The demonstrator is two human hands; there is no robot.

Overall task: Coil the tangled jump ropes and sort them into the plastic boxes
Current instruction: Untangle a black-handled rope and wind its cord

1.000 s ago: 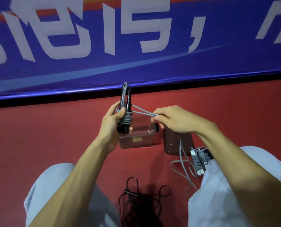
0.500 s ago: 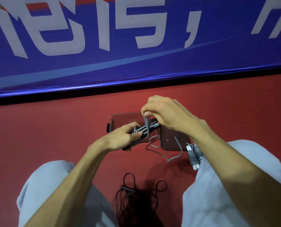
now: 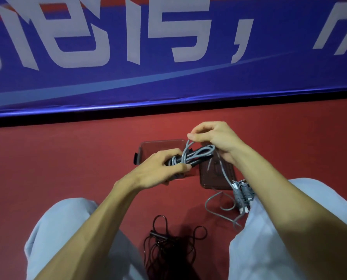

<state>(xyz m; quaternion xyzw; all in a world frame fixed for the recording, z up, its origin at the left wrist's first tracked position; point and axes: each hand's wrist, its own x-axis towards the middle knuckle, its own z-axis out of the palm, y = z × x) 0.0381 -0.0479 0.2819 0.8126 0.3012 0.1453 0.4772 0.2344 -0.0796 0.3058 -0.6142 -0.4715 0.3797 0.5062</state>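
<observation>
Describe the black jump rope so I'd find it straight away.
Start at the red floor below the blue banner. Between the person's knees lies the black rope, a loose tangle of thin loops. Its neighbour, the grey rope, is paler.

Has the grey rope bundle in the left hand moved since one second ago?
Yes. The grey rope bundle stood upright, reaching toward the banner; now it lies nearly level, lower, over the clear plastic box.

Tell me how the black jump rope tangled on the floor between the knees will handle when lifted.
The black jump rope will probably sag floppily: its thin cord lies in loose, overlapping loops. It likely comes up as one snarled clump. It looks light for its spread.
</observation>
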